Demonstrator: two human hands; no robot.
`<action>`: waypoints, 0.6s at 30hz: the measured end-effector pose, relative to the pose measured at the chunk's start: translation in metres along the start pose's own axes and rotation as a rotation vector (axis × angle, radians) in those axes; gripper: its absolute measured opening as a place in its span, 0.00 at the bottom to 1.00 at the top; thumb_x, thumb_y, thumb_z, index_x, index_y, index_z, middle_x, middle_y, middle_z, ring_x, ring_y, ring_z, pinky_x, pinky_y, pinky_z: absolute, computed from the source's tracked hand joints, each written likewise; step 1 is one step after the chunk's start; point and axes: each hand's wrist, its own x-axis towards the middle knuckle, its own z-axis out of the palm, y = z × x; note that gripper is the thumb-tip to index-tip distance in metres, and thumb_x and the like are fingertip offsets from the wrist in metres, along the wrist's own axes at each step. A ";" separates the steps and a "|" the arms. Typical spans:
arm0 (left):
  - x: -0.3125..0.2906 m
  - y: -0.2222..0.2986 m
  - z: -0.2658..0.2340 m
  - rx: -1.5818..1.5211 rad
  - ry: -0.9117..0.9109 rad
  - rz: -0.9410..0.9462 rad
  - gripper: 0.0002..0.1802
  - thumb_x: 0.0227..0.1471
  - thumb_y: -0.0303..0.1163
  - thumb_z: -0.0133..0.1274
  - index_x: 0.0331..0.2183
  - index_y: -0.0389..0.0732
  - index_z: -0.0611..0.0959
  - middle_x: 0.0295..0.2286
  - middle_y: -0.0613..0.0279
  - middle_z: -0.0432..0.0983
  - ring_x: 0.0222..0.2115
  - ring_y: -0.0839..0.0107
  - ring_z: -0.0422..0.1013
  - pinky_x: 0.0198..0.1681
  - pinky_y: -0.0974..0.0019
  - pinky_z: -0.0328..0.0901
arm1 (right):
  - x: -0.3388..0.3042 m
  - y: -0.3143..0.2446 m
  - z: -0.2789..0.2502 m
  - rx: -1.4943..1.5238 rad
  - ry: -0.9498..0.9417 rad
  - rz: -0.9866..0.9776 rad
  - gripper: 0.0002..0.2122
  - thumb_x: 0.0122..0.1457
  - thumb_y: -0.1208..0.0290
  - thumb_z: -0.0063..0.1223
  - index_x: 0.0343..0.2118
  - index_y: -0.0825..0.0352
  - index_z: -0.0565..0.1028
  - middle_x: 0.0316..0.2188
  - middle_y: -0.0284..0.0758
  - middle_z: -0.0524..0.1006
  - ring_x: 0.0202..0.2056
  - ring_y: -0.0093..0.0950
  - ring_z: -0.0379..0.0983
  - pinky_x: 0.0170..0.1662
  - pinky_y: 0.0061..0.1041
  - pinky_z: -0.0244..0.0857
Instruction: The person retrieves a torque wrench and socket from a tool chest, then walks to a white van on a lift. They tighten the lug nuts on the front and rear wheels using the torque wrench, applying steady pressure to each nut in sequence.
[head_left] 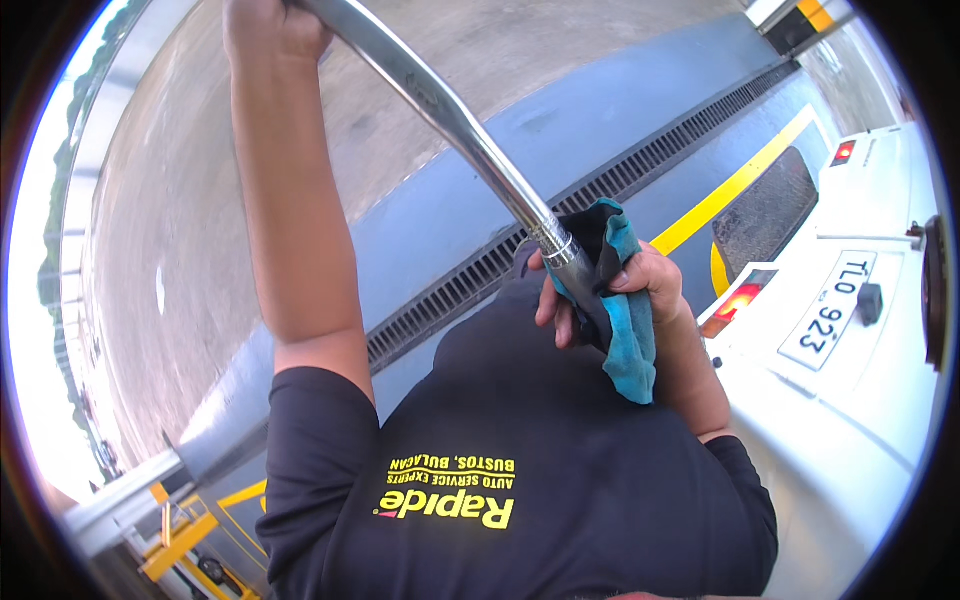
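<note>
A long chrome torque wrench (465, 130) slants across my front, from the upper left down to the middle right. My left hand (275, 30), at the top edge with its arm stretched out, is closed on the far end; part of that hand lies outside the picture. Around the near end, below the ringed collar, my right hand (655, 280) grips a teal and black cloth (630, 345). Its fingers press the cloth against the dark handle from both sides, and a loose flap hangs below, near my black shirt.
A white vehicle (800, 400) with red rear lamps stands close on my right. A dark floor grate (440, 300) runs diagonally across the blue-grey floor (640, 110), beside a yellow line (735, 185). Yellow metal equipment (180, 545) stands at the lower left.
</note>
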 end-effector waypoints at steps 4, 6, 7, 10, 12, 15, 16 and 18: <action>0.170 -0.083 0.059 0.022 -0.120 -0.121 0.16 0.67 0.36 0.50 0.35 0.31 0.72 0.19 0.69 0.64 0.17 0.81 0.62 0.19 0.77 0.63 | 0.020 -0.126 -0.064 -0.039 0.083 -0.115 0.36 0.43 0.66 0.49 0.57 0.85 0.66 0.38 0.66 0.78 0.30 0.50 0.82 0.38 0.42 0.79; 0.243 -0.118 0.098 0.051 -0.108 -0.106 0.15 0.67 0.35 0.49 0.35 0.31 0.71 0.17 0.72 0.62 0.17 0.82 0.61 0.19 0.77 0.62 | 0.023 -0.186 -0.089 -0.031 0.092 -0.167 0.36 0.43 0.67 0.48 0.57 0.85 0.65 0.38 0.66 0.77 0.31 0.50 0.81 0.39 0.42 0.79; 0.273 -0.123 0.101 0.046 -0.147 -0.137 0.15 0.68 0.35 0.48 0.35 0.31 0.71 0.17 0.73 0.61 0.16 0.82 0.59 0.19 0.78 0.61 | 0.032 -0.210 -0.098 -0.046 0.100 -0.181 0.36 0.43 0.67 0.48 0.57 0.85 0.65 0.38 0.66 0.77 0.31 0.51 0.81 0.39 0.43 0.79; 0.375 -0.154 0.128 -0.036 -0.223 -0.256 0.14 0.68 0.34 0.47 0.35 0.32 0.70 0.17 0.73 0.60 0.16 0.83 0.58 0.19 0.77 0.61 | 0.056 -0.286 -0.129 -0.058 0.120 -0.234 0.36 0.44 0.67 0.48 0.58 0.85 0.65 0.38 0.67 0.77 0.32 0.51 0.82 0.40 0.43 0.79; 0.444 -0.191 0.159 -0.013 -0.260 -0.275 0.13 0.67 0.33 0.47 0.33 0.33 0.70 0.17 0.74 0.60 0.15 0.83 0.58 0.19 0.78 0.61 | 0.066 -0.341 -0.157 -0.052 0.132 -0.280 0.36 0.45 0.67 0.49 0.59 0.85 0.64 0.39 0.67 0.77 0.32 0.51 0.82 0.40 0.43 0.79; 0.554 -0.247 0.195 -0.001 -0.314 -0.322 0.12 0.67 0.33 0.47 0.33 0.33 0.69 0.17 0.74 0.60 0.16 0.83 0.58 0.18 0.78 0.60 | 0.086 -0.427 -0.209 -0.067 0.158 -0.343 0.36 0.46 0.68 0.49 0.59 0.85 0.63 0.39 0.67 0.77 0.33 0.51 0.82 0.41 0.43 0.78; 0.586 -0.264 0.208 -0.006 -0.321 -0.327 0.12 0.66 0.32 0.47 0.33 0.33 0.69 0.17 0.73 0.60 0.16 0.82 0.59 0.18 0.78 0.60 | 0.096 -0.457 -0.225 -0.070 0.166 -0.369 0.36 0.46 0.68 0.49 0.60 0.85 0.63 0.40 0.66 0.77 0.33 0.51 0.82 0.41 0.43 0.78; 0.657 -0.296 0.224 -0.012 -0.348 -0.349 0.12 0.66 0.32 0.48 0.33 0.33 0.69 0.17 0.73 0.61 0.16 0.82 0.59 0.18 0.78 0.60 | 0.119 -0.512 -0.257 -0.069 0.193 -0.430 0.35 0.47 0.70 0.48 0.60 0.84 0.63 0.42 0.65 0.77 0.33 0.51 0.82 0.41 0.43 0.78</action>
